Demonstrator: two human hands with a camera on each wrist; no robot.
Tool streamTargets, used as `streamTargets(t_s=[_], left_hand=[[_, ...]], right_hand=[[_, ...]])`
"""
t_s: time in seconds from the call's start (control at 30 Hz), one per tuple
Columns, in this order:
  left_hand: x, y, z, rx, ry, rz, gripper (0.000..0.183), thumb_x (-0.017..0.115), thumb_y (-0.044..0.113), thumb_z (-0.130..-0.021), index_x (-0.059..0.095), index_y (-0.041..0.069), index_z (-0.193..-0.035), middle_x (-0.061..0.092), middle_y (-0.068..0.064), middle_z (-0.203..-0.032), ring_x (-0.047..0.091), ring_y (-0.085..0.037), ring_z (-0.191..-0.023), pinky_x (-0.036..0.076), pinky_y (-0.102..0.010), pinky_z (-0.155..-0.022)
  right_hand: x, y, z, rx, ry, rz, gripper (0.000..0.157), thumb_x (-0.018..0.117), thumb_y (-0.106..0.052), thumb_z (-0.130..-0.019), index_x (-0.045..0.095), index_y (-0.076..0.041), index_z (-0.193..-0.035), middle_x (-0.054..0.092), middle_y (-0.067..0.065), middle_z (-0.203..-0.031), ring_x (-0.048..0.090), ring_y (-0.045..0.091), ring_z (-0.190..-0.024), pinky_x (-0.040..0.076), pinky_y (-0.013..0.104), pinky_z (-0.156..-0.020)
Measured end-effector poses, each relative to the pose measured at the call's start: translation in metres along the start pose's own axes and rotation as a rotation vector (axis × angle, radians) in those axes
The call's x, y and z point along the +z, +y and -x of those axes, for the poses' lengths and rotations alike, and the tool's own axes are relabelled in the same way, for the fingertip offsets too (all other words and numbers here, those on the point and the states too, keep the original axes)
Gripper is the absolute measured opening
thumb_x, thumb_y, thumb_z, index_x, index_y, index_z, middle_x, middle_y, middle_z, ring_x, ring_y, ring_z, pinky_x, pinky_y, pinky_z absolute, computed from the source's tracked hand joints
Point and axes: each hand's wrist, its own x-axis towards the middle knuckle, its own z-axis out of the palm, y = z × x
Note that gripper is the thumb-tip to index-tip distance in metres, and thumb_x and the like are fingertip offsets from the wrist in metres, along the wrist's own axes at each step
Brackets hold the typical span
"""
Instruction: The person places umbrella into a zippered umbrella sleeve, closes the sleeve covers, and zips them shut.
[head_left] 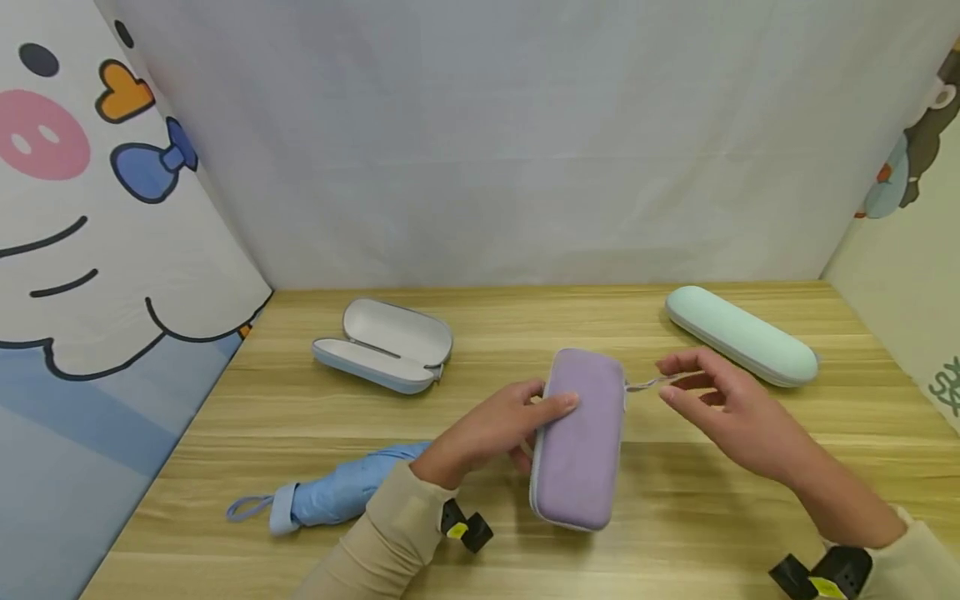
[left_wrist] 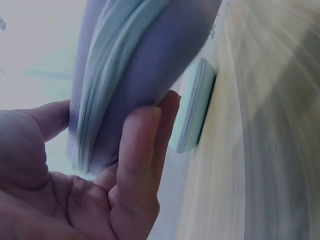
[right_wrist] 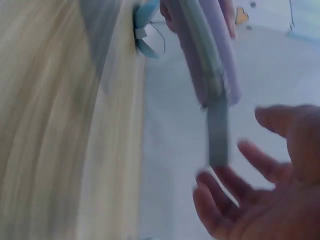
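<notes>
My left hand (head_left: pixel 495 425) holds a purple zippered case (head_left: pixel 581 442) by its left side, thumb on the top face and fingers beneath. In the left wrist view the pale zip band (left_wrist: pixel 102 85) runs along the case's edge between thumb and fingers. A short grey strap (right_wrist: pixel 217 132) sticks out from the case's right side. My right hand (head_left: pixel 723 408) is beside that strap, its fingers loosely bent and the thumb apart from them. In the right wrist view the strap's end is right at the fingertips (right_wrist: pixel 225 172).
An open light-blue hard case (head_left: pixel 397 333) with a pale lining lies at the back left. A folded blue umbrella (head_left: pixel 337 492) lies at the front left, partly behind my left forearm. One closed mint-green case (head_left: pixel 742 333) is at the back right of the wooden table (head_left: pixel 510 317).
</notes>
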Motion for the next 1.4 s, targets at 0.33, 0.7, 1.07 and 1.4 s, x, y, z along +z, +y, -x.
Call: streamTargets(t_s=[0.33,0.7,1.07,1.4], left_hand=[[0.004,-0.003,-0.004,0.049,0.004,0.092,0.052,0.056,0.037,-0.107,0.048,-0.004,-0.138,0.07,-0.015,-0.106,0.074,-0.027,-0.079,0.06,-0.039,-0.059],[0.012,-0.01,-0.008,0.008,0.105,0.185,0.063,0.055,0.04,-0.108,0.029,-0.004,-0.144,0.057,-0.019,-0.125,0.072,-0.027,-0.089,0.061,-0.038,-0.063],[0.01,-0.008,-0.006,-0.039,0.084,0.15,0.073,0.049,0.046,-0.109,0.017,-0.002,-0.153,0.07,-0.017,-0.121,0.075,-0.036,-0.092,0.061,-0.039,-0.063],[0.015,-0.007,-0.004,-0.087,0.027,0.119,0.064,0.05,0.044,-0.109,0.022,0.01,-0.155,0.071,-0.015,-0.122,0.075,-0.033,-0.089,0.061,-0.044,-0.066]], right_hand=[[0.051,-0.059,-0.003,0.085,0.074,0.372,0.084,0.072,-0.062,-0.09,0.041,-0.008,-0.147,0.059,0.018,-0.135,0.066,0.036,-0.108,0.055,0.057,-0.079],[0.083,-0.057,-0.024,0.101,0.064,0.503,0.092,0.086,-0.048,-0.081,0.039,-0.003,-0.147,0.063,0.026,-0.121,0.068,0.036,-0.084,0.055,0.052,-0.059],[0.068,-0.034,-0.065,0.163,-0.003,0.519,0.081,0.079,-0.034,-0.083,0.04,-0.013,-0.15,0.063,0.024,-0.108,0.063,0.032,-0.079,0.051,0.043,-0.053],[0.058,0.008,-0.109,0.274,-0.093,0.6,0.072,0.081,-0.033,-0.084,0.046,-0.014,-0.144,0.064,0.027,-0.112,0.064,0.04,-0.088,0.051,0.051,-0.064]])
